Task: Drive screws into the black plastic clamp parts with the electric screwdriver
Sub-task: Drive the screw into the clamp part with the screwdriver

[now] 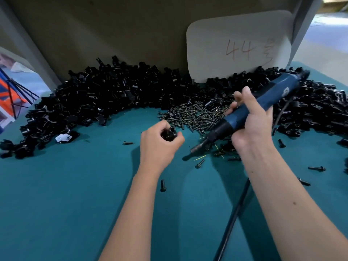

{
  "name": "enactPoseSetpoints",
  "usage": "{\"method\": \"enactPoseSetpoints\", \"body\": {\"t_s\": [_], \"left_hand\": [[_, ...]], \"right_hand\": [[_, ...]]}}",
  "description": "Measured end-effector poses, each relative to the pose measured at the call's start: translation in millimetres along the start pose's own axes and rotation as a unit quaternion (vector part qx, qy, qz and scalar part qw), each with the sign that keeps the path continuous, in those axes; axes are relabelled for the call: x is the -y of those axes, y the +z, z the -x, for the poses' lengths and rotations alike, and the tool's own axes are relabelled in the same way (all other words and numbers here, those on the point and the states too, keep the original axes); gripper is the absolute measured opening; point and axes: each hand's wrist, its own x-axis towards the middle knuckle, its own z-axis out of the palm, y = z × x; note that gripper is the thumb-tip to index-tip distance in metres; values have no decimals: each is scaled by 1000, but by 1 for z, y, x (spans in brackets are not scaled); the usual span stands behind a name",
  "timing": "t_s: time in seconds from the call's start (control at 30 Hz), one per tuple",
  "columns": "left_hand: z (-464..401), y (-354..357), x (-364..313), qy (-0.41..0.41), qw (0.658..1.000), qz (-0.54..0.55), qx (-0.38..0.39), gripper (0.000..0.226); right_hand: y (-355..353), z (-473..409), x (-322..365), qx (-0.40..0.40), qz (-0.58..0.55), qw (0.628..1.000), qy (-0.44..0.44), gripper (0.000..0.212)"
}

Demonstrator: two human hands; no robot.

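Clamp part (169,134) pinched in left hand (159,146), electric screwdriver (250,112) gripped in right hand (251,122), bit (197,147) apart at four o'clock; next, probably picking up a screw from screw pile (195,114).

Teal table (56,204) w/ clamp parts (105,95), screws (195,114), card (239,46).

Worktop (56,204): teal covering, even diffuse light, soft shadows. Along its far edge stands a beige back panel (113,34). White rounded card (239,46) leans against the panel toward the far right corner, marked "44" in red. Grey slanted posts (24,44) flank the panel. Past the left edge: orange fabric (7,91) on dark poles. Past the far right corner: pale floor (323,44), daylit.
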Motion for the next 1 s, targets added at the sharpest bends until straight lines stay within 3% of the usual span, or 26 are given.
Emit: {"method": "enactPoseSetpoints", "body": {"t_s": [0.17,0.27,0.67,0.87,1.0], "left_hand": [[4,4,0,29,997,-48,44,39],[3,5,1,34,997,-51,49,42],[3,10,0,16,996,-62,63,40],[5,18,-4,4,993,-102,63,24],[6,18,-5,-3,988,-140,59,26]], "right_hand": [[-4,-6,6,-79,-98,992,24,46],[-10,-10,8,-99,-131,985,52,35],[-4,-5,-1,-97,-159,981,52,36],[-1,-2,-3,-94,-150,983,49,34],[1,-2,-3,-84,-140,986,37,33]]}}
